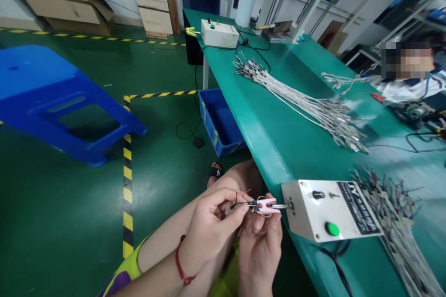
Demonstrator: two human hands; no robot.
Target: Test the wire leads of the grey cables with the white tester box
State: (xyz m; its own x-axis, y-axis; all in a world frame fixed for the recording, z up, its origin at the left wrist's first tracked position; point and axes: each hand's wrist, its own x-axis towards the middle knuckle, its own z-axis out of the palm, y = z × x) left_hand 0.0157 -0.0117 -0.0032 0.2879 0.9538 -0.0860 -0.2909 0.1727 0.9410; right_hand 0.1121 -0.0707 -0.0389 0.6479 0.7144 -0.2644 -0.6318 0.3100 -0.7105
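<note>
My left hand (pixel 208 222), with a red cord round its wrist, pinches thin wires (pixel 240 203) between thumb and fingers; a red and a dark end stick out. Just to its right, my right hand (pixel 260 241) is palm up, with its fingers closed around a pink clip (pixel 266 206). The clip sits on the metal shaft of a white box machine (pixel 313 211), and the wires run to it. A green button and a knob show on the box. How the wires sit in the clip is too small to tell.
The green table (pixel 278 148) carries bundles of grey cables (pixel 299 97), another cable bundle (pixel 400 227) and a second white box (pixel 219 33) with a yellow clip. A blue crate (pixel 208 116) and blue stool (pixel 38 79) stand on the floor. A person (pixel 411 83) sits across.
</note>
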